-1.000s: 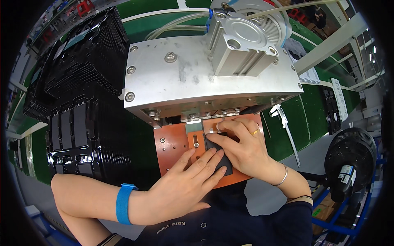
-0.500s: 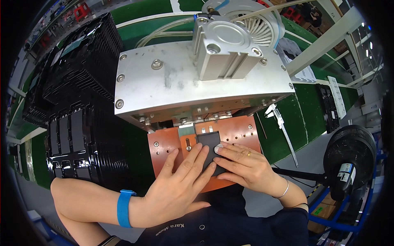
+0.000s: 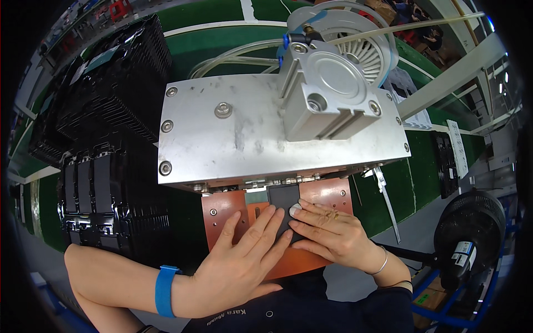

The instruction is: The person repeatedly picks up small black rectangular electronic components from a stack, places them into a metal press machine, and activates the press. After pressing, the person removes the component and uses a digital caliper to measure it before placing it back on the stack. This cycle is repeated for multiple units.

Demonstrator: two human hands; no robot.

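A flat dark grey rectangular piece [image 3: 284, 197] lies on an orange fixture plate [image 3: 327, 194], its far end at the front edge of the metal press housing [image 3: 250, 130]. My left hand [image 3: 244, 258] has its fingers stretched out and its fingertips resting on the piece's left side. From the right, my right hand [image 3: 333, 233] lays outstretched fingers on the piece's other side; a white cover sits on one fingertip. Neither hand wraps round the piece. Beside its left edge is a small orange block [image 3: 256, 212], partly behind my left fingers.
An air cylinder [image 3: 333, 94] stands on the housing. Stacked black trays [image 3: 111, 194] rise at left, with more black trays [image 3: 111, 83] behind. Calipers [image 3: 387, 202] lie on the green table at right, near a black fan [image 3: 469, 238]. Clear hoses [image 3: 239, 53] run behind.
The grey piece and both hands have moved away from me, toward the housing. Metal tabs beyond the piece's far end are now out of sight. The camera view has shifted.
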